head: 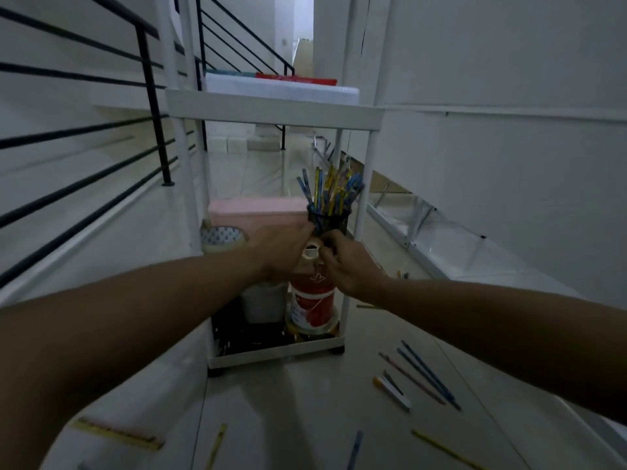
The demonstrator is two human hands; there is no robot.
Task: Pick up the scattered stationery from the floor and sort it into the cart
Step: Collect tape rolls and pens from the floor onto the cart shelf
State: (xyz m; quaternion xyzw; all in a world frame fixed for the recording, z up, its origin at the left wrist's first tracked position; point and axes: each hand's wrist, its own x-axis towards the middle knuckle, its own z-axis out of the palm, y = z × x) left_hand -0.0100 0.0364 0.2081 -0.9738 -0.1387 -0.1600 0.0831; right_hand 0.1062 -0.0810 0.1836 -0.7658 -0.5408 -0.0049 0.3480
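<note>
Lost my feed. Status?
Both hands at mesh pencil cup on cart. Grip unclear. Pencils remain on floor.

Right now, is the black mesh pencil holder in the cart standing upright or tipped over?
Upright. The black mesh pencil holder stands on the cart's middle shelf, its pencils fanning upward.

White cart [274, 111]; pink box [258, 212]; blue and yellow pencils [330, 189]

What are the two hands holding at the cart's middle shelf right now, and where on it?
Both the left hand and right hand close on a small cream-coloured ring-shaped object, fingers at its top rim; exact grip unclear.
</note>
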